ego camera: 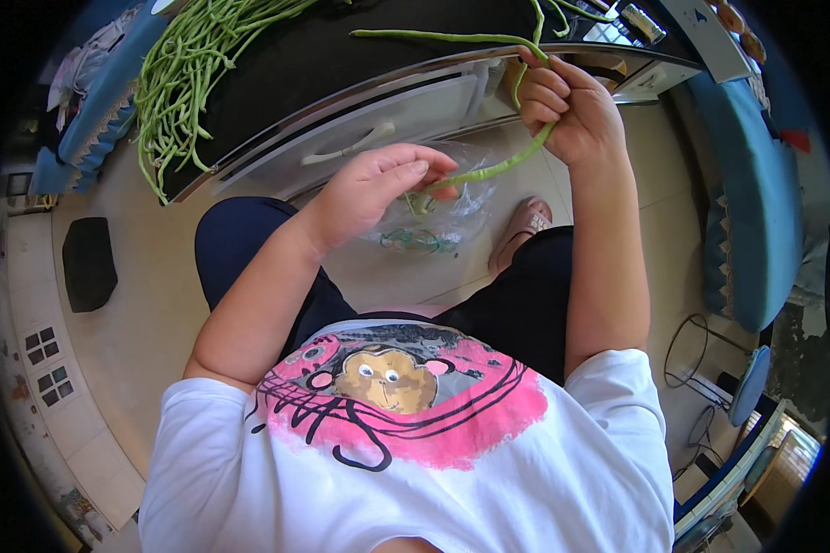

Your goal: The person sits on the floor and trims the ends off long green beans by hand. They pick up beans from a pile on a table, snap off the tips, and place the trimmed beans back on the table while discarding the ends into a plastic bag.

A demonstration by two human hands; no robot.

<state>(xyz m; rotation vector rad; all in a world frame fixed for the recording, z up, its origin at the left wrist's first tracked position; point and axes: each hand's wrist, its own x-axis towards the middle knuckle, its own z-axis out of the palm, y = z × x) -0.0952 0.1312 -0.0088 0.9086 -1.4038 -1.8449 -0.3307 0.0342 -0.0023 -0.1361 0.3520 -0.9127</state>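
Long green yard-long beans are before me. My right hand (pixel 567 104) grips a bean (pixel 505 166) near the table's front edge; the bean curves down to the left. The far end of that bean lies among the loosely curled fingers of my left hand (pixel 401 180), lower and over the floor. Another bean (pixel 429 34) stretches left from my right fingers above the dark tabletop. A big heap of long beans (pixel 180 90) hangs over the table's left end. A clear plastic bag (pixel 456 214), with green bits in or near it, is below my left hand.
The dark glossy table (pixel 283 76) has a drawer with a pale handle (pixel 349 144) facing my knees. More beans and a shiny can-like object (pixel 642 24) are at its back right. Blue-covered seats (pixel 754 207) flank it. A black object (pixel 90 264) stands at left.
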